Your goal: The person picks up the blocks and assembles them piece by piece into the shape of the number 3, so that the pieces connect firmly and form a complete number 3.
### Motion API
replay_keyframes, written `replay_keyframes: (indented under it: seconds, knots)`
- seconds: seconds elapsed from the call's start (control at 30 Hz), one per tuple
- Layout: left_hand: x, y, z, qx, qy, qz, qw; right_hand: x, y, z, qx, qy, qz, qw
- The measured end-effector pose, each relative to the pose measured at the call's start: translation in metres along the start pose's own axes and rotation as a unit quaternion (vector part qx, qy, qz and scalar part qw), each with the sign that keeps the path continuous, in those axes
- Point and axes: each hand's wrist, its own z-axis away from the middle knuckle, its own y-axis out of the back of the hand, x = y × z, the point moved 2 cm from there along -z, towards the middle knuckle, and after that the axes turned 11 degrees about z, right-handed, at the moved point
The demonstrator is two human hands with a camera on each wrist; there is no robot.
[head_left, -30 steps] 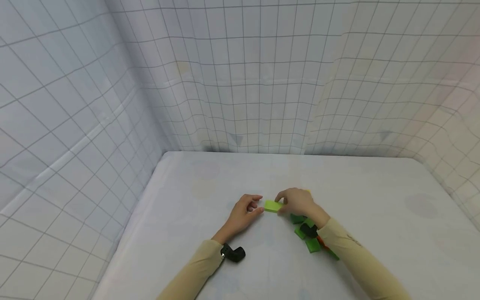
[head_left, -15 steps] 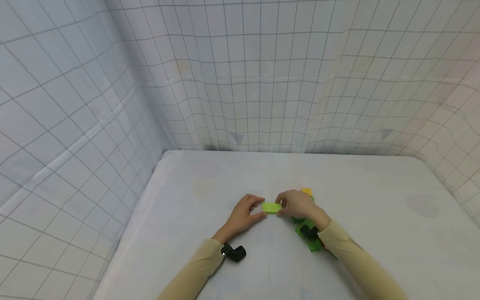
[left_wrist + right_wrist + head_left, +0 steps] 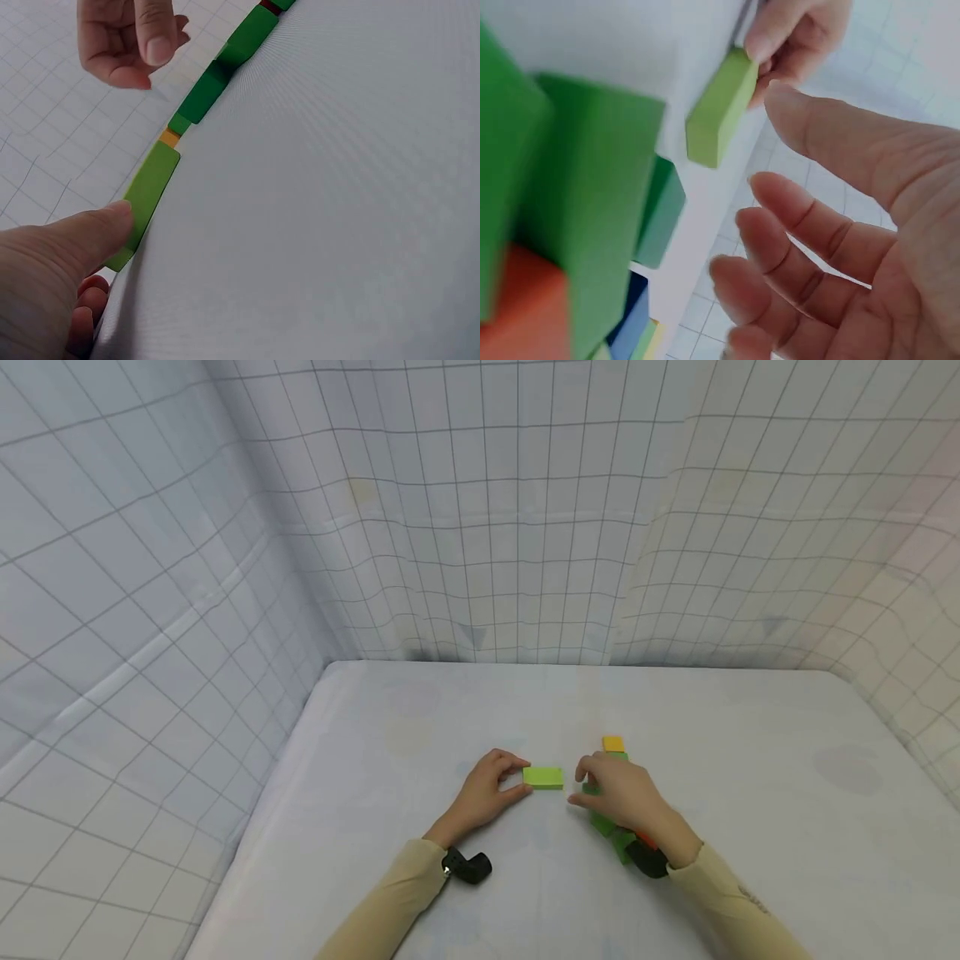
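Observation:
A light green block point(image 3: 543, 778) lies on the white table in the middle of the head view. My left hand point(image 3: 480, 793) pinches its left end, and in the left wrist view the thumb presses against the block's side. Held apart to the right is my right hand point(image 3: 628, 797), with thumb and fingers spread and nothing between them. In the right wrist view, a gap separates the right fingertips from the light green block point(image 3: 718, 116). Beneath and beside the right hand lie several green blocks point(image 3: 602, 825), partly hidden by it.
A yellow block point(image 3: 613, 743) sits beyond the right hand. An orange-red block point(image 3: 646, 840) and a blue block point(image 3: 630, 315) are among the green ones. White gridded curtains point(image 3: 480, 527) stand behind and along both sides of the table point(image 3: 390, 718).
The right hand has let go of the light green block and moved right. The block has turned straighter and shifted slightly left, and the left hand has come to grip its end.

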Motion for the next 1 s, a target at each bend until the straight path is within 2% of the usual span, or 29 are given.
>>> replay_keyframes:
  seconds: [0.2,0.43,0.67,1.0]
  knots:
    - [-0.001,0.002,0.0,0.004,-0.001,-0.001,1.0,-0.009,-0.009,0.019,0.005,0.021,0.013,0.9997]
    - [-0.002,0.002,0.0,0.001,0.002,-0.003,1.0,-0.009,-0.023,0.03,0.008,0.033,0.038,0.9987]
    - [-0.002,0.002,0.0,0.0,-0.001,-0.002,1.0,-0.001,-0.028,0.035,0.051,0.042,0.039,0.997]
    - [-0.003,0.001,-0.001,-0.005,-0.002,0.001,1.0,0.012,-0.027,0.036,0.033,0.003,0.025,0.9991]
